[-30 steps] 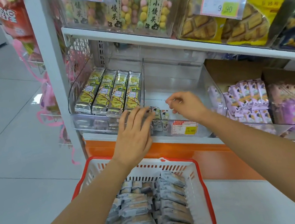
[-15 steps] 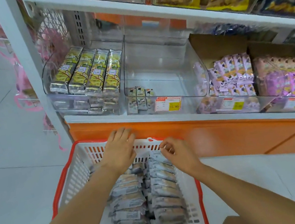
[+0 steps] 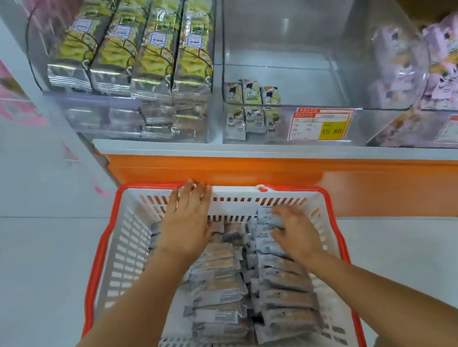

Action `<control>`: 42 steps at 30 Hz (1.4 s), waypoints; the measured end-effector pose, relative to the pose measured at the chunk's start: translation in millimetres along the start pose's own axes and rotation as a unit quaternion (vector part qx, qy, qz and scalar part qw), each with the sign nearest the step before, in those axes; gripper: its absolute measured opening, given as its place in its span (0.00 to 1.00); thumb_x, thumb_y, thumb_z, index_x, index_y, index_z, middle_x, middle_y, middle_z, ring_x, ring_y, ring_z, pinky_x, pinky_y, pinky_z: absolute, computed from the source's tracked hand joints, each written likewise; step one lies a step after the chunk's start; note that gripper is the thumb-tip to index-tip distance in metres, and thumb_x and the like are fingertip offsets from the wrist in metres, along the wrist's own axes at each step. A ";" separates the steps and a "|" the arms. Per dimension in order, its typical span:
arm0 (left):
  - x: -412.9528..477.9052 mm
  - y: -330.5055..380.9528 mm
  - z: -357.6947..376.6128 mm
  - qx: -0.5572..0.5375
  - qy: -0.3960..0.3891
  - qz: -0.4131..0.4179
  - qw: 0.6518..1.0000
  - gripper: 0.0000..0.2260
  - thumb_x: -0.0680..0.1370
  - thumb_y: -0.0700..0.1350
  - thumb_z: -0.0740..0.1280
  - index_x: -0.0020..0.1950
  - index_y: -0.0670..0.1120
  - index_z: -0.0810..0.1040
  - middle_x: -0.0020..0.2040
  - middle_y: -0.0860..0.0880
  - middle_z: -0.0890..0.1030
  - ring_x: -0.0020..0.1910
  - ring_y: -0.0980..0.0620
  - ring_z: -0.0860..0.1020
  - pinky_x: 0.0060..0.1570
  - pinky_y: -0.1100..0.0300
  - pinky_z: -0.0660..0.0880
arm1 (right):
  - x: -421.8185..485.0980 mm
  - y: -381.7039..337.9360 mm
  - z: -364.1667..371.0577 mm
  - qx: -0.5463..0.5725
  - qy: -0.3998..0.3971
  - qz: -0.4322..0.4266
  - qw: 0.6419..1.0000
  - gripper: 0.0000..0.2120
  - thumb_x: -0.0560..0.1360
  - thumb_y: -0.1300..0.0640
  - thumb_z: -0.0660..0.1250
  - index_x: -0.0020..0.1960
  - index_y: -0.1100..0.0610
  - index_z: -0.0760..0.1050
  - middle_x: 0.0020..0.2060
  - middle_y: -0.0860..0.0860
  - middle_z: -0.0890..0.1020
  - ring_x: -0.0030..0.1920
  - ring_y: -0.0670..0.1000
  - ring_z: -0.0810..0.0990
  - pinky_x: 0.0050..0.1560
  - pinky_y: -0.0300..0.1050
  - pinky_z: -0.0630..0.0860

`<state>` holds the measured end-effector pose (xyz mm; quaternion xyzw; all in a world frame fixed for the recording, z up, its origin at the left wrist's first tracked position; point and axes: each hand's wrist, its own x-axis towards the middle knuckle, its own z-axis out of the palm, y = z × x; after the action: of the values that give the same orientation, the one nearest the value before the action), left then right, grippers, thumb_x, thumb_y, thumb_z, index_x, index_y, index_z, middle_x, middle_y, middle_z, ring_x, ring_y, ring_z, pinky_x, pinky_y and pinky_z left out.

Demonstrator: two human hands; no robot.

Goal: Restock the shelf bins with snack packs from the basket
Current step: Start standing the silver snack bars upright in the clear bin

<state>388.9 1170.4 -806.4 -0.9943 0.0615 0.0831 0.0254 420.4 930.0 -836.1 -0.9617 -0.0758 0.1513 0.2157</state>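
Reached deeper into basket (image 3: 124, 262) now, left hand (image 3: 188, 226) flat and released, right hand (image 3: 293, 232) splayed loose on packs (image 3: 221, 291), likely gathering for bin (image 3: 296, 78).

Pale grey tiled floor (image 3: 9, 273), glossy; orange base panel (image 3: 392, 187) under white shelf (image 3: 174, 147); white upright (image 3: 17, 57) left.

Bare forearms (image 3: 121, 336), bare hands (image 3: 186, 223)

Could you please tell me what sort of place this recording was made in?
Most likely a grocery or snack shop: clear shelf bins hold wrapped snacks, a price tag fronts one bin, and a red-rimmed shopping basket of packs sits below.
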 end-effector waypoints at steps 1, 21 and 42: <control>0.3 -1.3 4.6 -0.005 0.023 0.005 1.000 0.33 0.79 0.53 0.60 0.80 0.43 0.52 0.79 0.42 0.58 0.78 0.40 0.53 0.76 0.43 0.48 | 3.4 1.5 3.0 -0.004 0.008 -0.002 1.000 0.21 0.76 0.60 0.69 0.68 0.57 0.70 0.66 0.55 0.72 0.63 0.56 0.73 0.62 0.47 0.71; -2.3 15.8 -1.0 -0.150 0.101 -0.014 0.983 0.24 0.76 0.48 0.66 0.71 0.42 0.71 0.66 0.40 0.73 0.67 0.39 0.69 0.66 0.44 0.66 | -10.8 -27.4 -48.1 0.273 0.053 -0.012 0.960 0.11 0.74 0.58 0.73 0.52 0.56 0.73 0.44 0.54 0.81 0.41 0.50 0.81 0.40 0.32 0.76; -37.5 88.4 -160.6 -0.680 0.052 -0.140 0.718 0.08 0.77 0.43 0.70 0.51 0.44 0.73 0.42 0.42 0.81 0.33 0.52 0.77 0.31 0.65 0.73 | -103.3 -54.8 -157.0 0.209 0.073 -0.243 0.944 0.13 0.75 0.58 0.70 0.59 0.53 0.75 0.51 0.48 0.77 0.49 0.47 0.76 0.48 0.42 0.74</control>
<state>367.0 1077.5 -645.5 -0.7441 -0.1503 0.0459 -0.6494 369.4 895.7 -650.2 -0.8557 -0.2581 0.0359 0.4471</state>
